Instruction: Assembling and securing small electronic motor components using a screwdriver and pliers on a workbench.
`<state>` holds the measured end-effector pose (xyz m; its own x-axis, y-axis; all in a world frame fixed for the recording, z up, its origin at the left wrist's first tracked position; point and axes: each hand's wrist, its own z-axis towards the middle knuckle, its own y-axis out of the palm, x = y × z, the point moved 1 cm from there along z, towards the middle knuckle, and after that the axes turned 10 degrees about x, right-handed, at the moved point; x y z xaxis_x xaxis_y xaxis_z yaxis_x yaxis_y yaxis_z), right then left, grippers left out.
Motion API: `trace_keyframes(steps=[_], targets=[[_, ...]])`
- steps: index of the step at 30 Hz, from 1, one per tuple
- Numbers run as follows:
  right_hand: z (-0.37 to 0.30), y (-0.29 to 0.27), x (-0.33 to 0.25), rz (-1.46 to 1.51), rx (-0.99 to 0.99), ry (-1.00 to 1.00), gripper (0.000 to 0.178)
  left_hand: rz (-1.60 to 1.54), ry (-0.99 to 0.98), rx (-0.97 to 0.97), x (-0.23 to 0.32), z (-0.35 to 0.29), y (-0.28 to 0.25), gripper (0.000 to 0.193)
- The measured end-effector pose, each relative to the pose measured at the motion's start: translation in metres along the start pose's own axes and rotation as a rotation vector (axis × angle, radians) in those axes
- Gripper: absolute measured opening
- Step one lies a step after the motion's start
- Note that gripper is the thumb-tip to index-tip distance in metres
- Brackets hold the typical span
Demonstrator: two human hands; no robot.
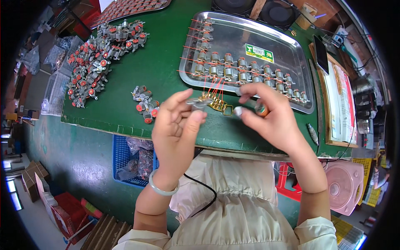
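Observation:
My left hand (173, 123) pinches a small silvery metal part (199, 103) between thumb and forefinger, above the bench's front edge. My right hand (273, 114) hovers to the right, thumb and forefinger apart, other fingers curled around a small orange-and-green thing (261, 109) that I cannot make out. White wrapping covers its thumb tip. Between the hands lie several brass-coloured frames (216, 103) with red wires. Behind them, a steel tray (233, 35) holds rows of small metal cylinder parts (228, 71) with red wires. A few similar parts (145, 104) lie beside my left hand.
A large heap of metal parts with red ends (89, 75) covers the bench's left side. A phone (320, 54) and a framed sheet (339, 100) stand at the right. Below are a blue crate (121, 158) with bagged parts and a pink fan (342, 187).

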<state>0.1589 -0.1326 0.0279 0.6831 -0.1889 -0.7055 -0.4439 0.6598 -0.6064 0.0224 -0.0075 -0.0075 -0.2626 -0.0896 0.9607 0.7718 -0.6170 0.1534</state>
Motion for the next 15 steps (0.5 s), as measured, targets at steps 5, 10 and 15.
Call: trace_keyframes(steps=[5,10,15], targets=[[-0.012,0.019,0.0,-0.398,-0.075,-0.259,0.055,-0.244,-0.248,-0.038,0.006,0.005,-0.007,0.022],[-0.011,0.016,0.005,-0.37,-0.049,-0.247,0.059,-0.2,-0.23,0.018,0.005,0.003,-0.004,0.017],[-0.01,0.0,-0.001,0.227,0.071,0.176,0.045,-0.223,-0.242,-0.101,0.002,-0.001,0.005,0.017]])
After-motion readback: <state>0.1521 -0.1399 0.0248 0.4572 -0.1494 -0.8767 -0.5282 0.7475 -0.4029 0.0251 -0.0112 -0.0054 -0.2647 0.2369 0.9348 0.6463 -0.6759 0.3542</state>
